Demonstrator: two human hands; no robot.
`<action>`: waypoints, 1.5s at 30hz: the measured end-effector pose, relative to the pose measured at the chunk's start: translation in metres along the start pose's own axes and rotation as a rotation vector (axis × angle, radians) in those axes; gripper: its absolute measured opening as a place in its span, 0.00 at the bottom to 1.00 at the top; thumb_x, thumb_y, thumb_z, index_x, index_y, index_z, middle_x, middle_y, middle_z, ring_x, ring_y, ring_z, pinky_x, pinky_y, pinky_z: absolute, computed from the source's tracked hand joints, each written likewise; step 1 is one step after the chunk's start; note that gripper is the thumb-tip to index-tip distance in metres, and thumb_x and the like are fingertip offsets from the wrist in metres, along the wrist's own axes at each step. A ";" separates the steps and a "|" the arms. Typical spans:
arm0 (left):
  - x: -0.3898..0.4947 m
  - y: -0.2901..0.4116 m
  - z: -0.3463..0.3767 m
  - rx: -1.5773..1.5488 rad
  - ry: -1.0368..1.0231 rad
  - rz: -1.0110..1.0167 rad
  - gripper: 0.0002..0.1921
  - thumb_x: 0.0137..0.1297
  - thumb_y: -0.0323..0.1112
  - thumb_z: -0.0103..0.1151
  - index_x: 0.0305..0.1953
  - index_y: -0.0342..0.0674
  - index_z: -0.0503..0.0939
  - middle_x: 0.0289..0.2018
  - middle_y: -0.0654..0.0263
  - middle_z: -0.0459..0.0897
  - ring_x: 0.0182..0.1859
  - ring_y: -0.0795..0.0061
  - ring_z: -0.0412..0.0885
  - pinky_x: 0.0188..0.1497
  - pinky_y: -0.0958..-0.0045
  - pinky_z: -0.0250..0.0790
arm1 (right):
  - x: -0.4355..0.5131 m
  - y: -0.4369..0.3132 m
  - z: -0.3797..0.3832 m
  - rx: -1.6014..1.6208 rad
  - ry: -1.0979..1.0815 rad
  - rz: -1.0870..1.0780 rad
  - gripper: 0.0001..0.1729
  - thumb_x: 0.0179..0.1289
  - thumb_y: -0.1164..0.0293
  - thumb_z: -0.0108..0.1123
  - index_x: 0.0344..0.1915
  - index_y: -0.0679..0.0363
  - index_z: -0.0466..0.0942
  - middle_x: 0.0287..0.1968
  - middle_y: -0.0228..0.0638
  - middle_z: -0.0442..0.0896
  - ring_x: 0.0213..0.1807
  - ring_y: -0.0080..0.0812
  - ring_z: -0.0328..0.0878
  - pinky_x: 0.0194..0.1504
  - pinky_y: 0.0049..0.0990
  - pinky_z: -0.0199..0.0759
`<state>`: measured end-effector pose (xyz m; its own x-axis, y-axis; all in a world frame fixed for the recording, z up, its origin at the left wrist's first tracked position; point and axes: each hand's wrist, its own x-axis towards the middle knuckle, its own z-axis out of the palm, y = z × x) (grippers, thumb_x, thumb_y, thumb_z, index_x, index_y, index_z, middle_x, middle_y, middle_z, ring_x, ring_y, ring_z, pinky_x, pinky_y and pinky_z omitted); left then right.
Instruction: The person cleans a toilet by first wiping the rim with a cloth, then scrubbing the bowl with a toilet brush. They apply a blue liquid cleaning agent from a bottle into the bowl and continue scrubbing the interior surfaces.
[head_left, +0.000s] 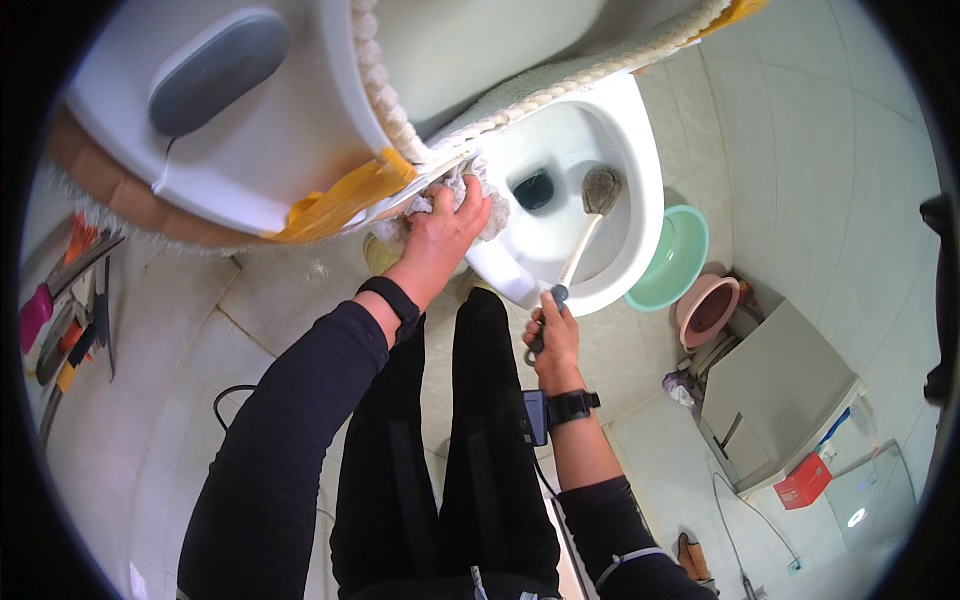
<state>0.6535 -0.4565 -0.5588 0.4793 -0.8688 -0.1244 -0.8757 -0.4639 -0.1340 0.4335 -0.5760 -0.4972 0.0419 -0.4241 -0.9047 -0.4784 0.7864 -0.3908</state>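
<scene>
My right hand (556, 336) is closed around the dark grip of a toilet brush (580, 250), whose round brown-grey head lies against the inner wall of the bowl. The white toilet bowl (645, 247) has dark water in its drain hole. My left hand (448, 229) presses a crumpled greyish-white cloth (495, 214) onto the left rim, close to the raised seat and lid. Cream braided padding (517, 109) and yellow tape (345, 195) run along the edge of the raised part.
Beside the bowl stand a green plastic basin (684, 259) and a pink basin (694, 330). A grey cabinet (776, 390) with a red box (802, 481) is at the right. Several tools (75, 300) hang at the far left.
</scene>
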 end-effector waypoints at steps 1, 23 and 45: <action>-0.001 0.000 0.000 -0.003 -0.004 0.001 0.23 0.60 0.37 0.56 0.58 0.61 0.71 0.60 0.65 0.66 0.42 0.59 0.70 0.19 0.79 0.69 | 0.000 -0.005 -0.003 0.009 0.015 0.011 0.13 0.68 0.64 0.57 0.33 0.56 0.65 0.23 0.27 0.67 0.18 0.19 0.62 0.18 0.20 0.58; -0.001 0.010 0.004 -0.047 0.104 -0.144 0.22 0.57 0.35 0.59 0.55 0.55 0.72 0.58 0.65 0.65 0.44 0.58 0.72 0.17 0.70 0.73 | 0.002 -0.029 0.007 -0.094 -0.167 -0.152 0.15 0.67 0.59 0.60 0.41 0.57 0.70 0.24 0.27 0.69 0.20 0.19 0.63 0.20 0.20 0.59; -0.005 0.010 0.004 -0.005 0.109 -0.162 0.24 0.55 0.34 0.60 0.56 0.54 0.71 0.59 0.65 0.66 0.45 0.58 0.72 0.17 0.74 0.71 | 0.016 -0.050 0.006 -0.372 -0.146 -0.241 0.14 0.68 0.59 0.57 0.39 0.58 0.70 0.22 0.29 0.71 0.17 0.22 0.66 0.18 0.22 0.59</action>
<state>0.6426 -0.4564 -0.5635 0.6053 -0.7960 0.0058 -0.7878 -0.6001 -0.1387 0.4629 -0.6194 -0.4934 0.3008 -0.4867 -0.8201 -0.7209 0.4470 -0.5297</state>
